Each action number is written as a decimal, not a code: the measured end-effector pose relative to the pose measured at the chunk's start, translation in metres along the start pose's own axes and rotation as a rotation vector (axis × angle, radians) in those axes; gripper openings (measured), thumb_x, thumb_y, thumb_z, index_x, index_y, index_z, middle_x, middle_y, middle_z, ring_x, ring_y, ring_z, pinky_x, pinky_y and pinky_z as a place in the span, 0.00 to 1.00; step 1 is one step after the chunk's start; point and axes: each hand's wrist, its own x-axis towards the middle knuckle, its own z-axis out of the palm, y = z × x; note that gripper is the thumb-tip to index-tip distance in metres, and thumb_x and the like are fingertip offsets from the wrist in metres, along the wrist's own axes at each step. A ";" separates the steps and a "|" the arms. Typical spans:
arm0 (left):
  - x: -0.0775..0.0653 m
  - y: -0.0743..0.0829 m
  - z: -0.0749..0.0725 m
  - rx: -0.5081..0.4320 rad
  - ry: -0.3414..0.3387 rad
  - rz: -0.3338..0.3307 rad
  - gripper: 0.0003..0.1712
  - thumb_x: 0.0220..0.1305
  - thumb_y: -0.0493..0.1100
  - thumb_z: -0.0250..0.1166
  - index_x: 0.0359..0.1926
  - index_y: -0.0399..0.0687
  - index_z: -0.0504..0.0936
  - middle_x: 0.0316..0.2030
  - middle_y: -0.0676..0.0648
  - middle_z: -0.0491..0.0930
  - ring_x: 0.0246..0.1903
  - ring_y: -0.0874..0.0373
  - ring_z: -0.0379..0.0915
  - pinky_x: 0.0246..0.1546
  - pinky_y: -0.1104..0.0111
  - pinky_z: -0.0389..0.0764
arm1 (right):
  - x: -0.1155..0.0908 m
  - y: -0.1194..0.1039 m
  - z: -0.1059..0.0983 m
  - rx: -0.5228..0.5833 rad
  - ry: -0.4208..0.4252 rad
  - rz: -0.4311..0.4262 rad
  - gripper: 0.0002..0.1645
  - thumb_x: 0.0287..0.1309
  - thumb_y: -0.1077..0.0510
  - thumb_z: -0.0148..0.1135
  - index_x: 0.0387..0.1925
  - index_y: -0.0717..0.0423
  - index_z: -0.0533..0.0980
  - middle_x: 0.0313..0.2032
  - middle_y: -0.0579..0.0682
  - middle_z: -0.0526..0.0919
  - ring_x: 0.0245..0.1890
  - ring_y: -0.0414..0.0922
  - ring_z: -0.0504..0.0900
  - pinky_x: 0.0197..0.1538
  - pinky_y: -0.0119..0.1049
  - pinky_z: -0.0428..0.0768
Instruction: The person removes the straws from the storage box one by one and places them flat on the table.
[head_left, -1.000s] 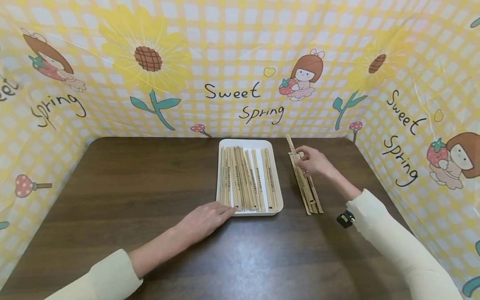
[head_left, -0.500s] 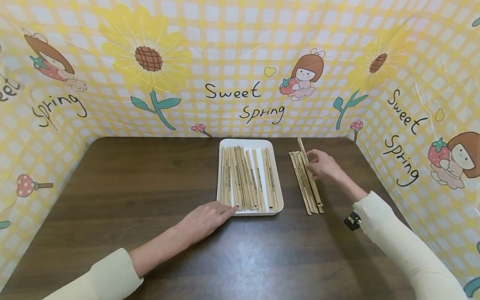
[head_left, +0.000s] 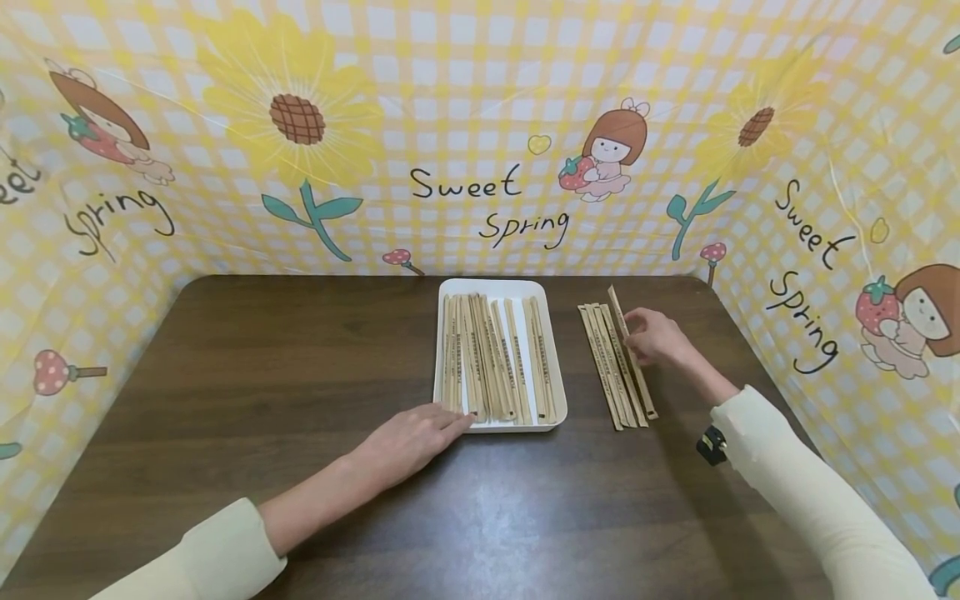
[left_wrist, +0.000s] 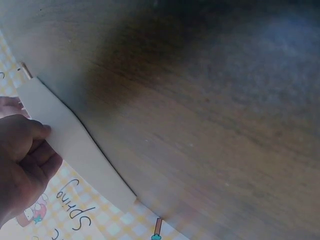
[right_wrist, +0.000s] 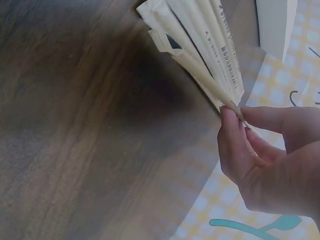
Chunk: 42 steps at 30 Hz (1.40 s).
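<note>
Tan paper, printed in dark type: one slender packet [head_left: 642,385] pinched at the right-hand edge of a row of like packets [head_left: 609,358] on the table [head_left: 315,358]. Its far end stands past theirs; contents not visible.

Step in hand, as judged: adding this packet to the row. Next move probably calls for laying it flat, squaring its ends with its neighbours, then letting go; a loose release could skew it.

Right hand [head_left: 660,335]: thumb and fingertips together, clamped on the packet, which is turned partly on edge in the right wrist view. Contact with the table along its length: cannot tell.

Left of the row, apart from it: white tray [head_left: 491,287] holding more packets, loosely parallel. Left hand [head_left: 408,433] touches the tray's near-left corner, fingers bent; gripping or merely resting, cannot tell.
</note>
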 end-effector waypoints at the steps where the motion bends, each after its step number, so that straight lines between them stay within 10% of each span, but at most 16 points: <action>1: 0.000 0.000 0.000 0.000 0.001 0.001 0.24 0.62 0.28 0.65 0.60 0.35 0.78 0.50 0.42 0.84 0.50 0.49 0.80 0.53 0.61 0.80 | 0.000 0.001 0.000 -0.001 -0.003 0.005 0.31 0.66 0.68 0.55 0.69 0.69 0.61 0.45 0.67 0.80 0.28 0.46 0.81 0.34 0.40 0.87; 42: 0.000 0.001 0.000 0.032 0.001 0.012 0.24 0.61 0.28 0.66 0.60 0.35 0.78 0.50 0.42 0.84 0.50 0.50 0.80 0.55 0.61 0.79 | 0.010 0.021 0.008 -0.160 -0.027 0.038 0.28 0.63 0.62 0.62 0.62 0.67 0.68 0.27 0.57 0.77 0.24 0.45 0.79 0.28 0.37 0.86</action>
